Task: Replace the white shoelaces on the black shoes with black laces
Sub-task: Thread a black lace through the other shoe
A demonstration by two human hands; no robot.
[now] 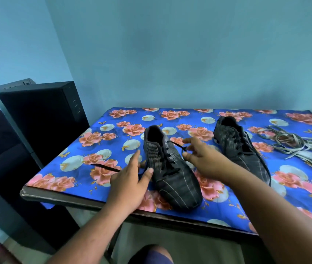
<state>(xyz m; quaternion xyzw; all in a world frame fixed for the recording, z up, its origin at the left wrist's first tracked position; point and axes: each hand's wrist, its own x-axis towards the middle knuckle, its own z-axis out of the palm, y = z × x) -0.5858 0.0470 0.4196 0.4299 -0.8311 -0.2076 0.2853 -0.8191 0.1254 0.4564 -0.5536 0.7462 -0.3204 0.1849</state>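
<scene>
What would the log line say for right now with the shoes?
near shoe: black lace in | right hand: pinching black lace end | left hand: open beside shoe | far shoe: black-laced | white laces: heaped aside

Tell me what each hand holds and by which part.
Right hand pinches the black lace near its free end; left hand holds nothing.

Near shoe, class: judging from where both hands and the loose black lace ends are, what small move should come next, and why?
Probably grip the lace end by the left hand and draw both ends even. The right hand pinches one black lace end, the near shoe looks fully threaded, and its ends are untied.
</scene>
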